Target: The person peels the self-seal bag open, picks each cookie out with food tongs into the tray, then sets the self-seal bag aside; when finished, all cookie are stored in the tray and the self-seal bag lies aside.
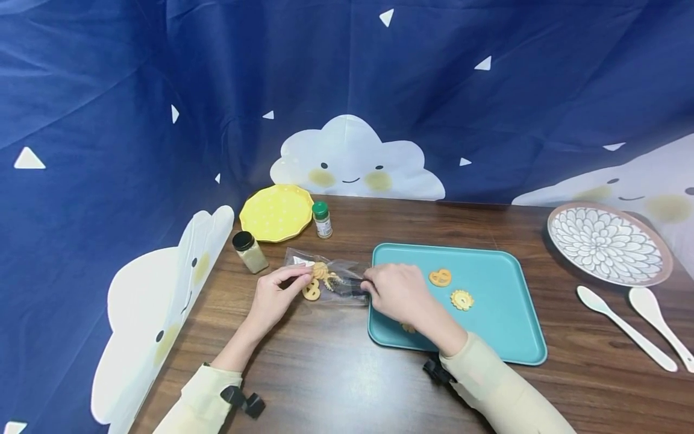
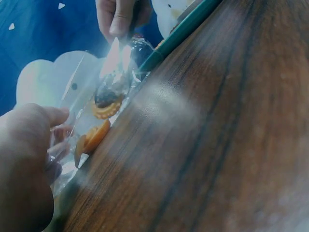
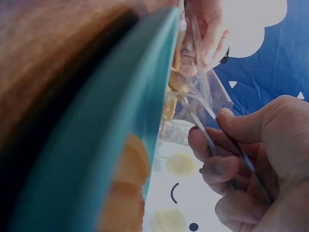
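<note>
A clear plastic bag [image 1: 352, 267] lies left of the teal tray [image 1: 504, 346], with several cookies in it, among them a pretzel-shaped cookie [image 1: 311, 292] and a ridged cookie [image 2: 107, 109]. My left hand [image 1: 275, 293] pinches the bag near its left end. In my right hand [image 1: 400, 291] is a pair of tongs [image 3: 250, 166], its arms between thumb and fingers. The tongs' tips reach into the bag by the ridged cookie. On the tray lie a pretzel cookie [image 1: 440, 277] and a round scalloped cookie [image 1: 462, 299]; another cookie [image 1: 408, 328] is partly hidden under my right arm.
Behind the bag stand a yellow plate [image 1: 276, 213], a green-capped shaker [image 1: 322, 220] and a black-lidded jar [image 1: 252, 254]. At the right are a flower-patterned plate [image 1: 607, 244] and two white spoons, one nearer [image 1: 626, 328] and one farther right [image 1: 658, 319]. A blue curtain [image 1: 347, 72] surrounds the table.
</note>
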`<state>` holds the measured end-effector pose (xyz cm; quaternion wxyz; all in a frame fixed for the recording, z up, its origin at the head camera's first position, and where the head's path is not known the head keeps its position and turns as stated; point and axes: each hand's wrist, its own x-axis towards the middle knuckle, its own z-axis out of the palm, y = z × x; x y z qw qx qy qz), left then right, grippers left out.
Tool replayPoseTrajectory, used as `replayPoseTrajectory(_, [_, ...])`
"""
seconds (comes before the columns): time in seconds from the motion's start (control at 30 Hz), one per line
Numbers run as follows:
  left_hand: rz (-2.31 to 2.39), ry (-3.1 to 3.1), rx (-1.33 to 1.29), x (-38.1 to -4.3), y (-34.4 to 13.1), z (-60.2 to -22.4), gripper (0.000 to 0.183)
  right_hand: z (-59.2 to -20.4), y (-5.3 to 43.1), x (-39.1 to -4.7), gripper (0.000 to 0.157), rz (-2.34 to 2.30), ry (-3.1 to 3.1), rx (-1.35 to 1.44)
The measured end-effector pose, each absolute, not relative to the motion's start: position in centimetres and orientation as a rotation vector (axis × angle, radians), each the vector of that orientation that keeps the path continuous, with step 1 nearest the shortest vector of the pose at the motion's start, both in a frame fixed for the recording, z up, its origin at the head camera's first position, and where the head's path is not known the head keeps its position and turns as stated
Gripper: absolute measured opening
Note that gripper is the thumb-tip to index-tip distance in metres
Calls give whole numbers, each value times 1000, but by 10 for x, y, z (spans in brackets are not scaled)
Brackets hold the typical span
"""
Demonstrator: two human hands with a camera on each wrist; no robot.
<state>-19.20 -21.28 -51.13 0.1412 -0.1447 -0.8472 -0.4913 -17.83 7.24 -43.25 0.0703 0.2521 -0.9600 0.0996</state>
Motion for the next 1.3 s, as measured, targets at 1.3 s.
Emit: replayPoseTrajectory(1.3, [-1437,-2461,-412,-190,-213,-509,20,-427,93,-184,29,183,-2771,979])
